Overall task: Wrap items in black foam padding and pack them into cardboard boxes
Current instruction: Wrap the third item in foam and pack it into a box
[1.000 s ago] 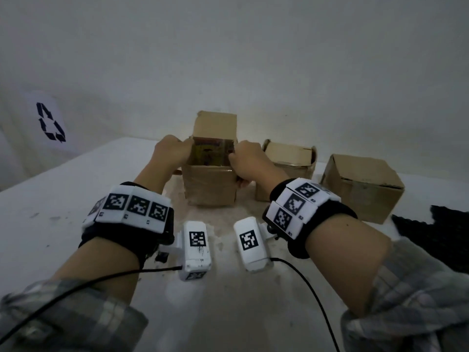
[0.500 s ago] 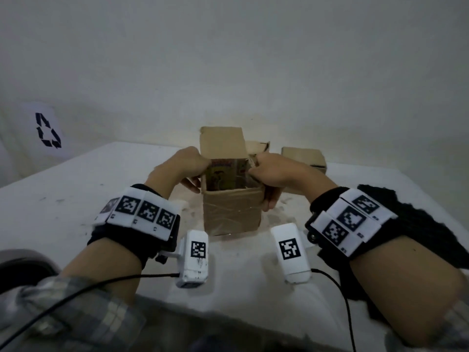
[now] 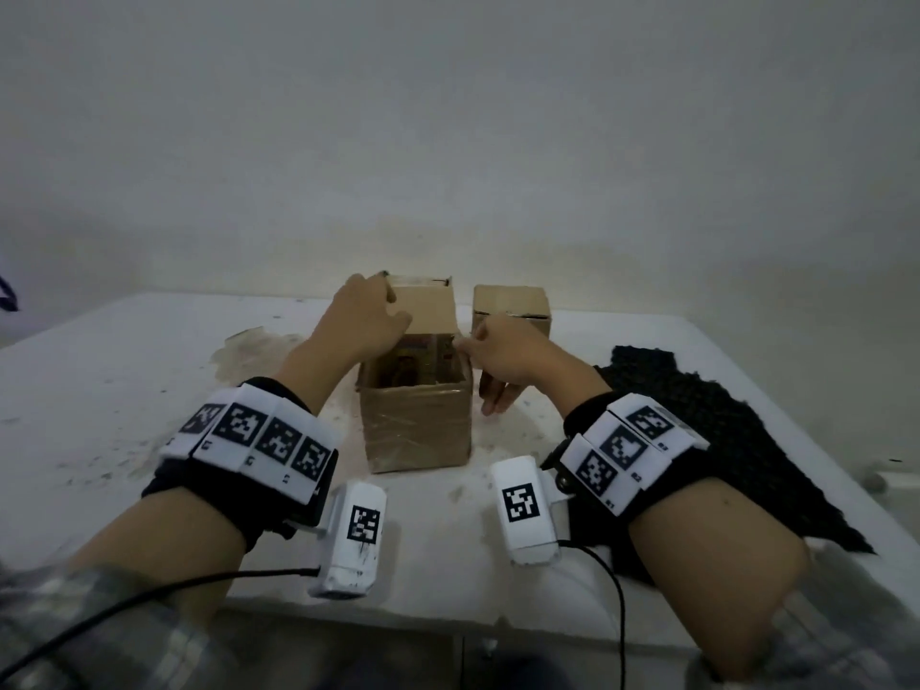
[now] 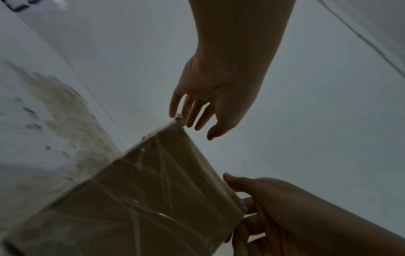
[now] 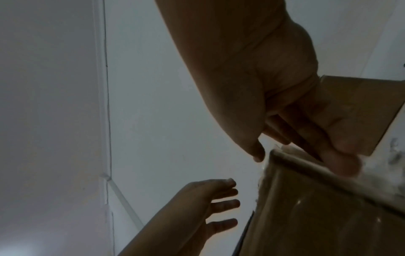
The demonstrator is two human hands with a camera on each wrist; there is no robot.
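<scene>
Open cardboard box (image 3: 417, 424) standing upright on the white table (image 3: 99, 390), back flap (image 3: 423, 306) raised, something printed inside but too dim to identify. Left hand (image 3: 366, 316) up at the flap's top left corner, fingers straight and spread, touching it. Right hand (image 3: 503, 356) at the box's right rim, thumb and fingers pinching that edge. Hands apart, one on each side. Closed second box (image 3: 512, 307) just behind, to the right. Black foam sheet (image 3: 722, 430) lying flat on the table's right side.
</scene>
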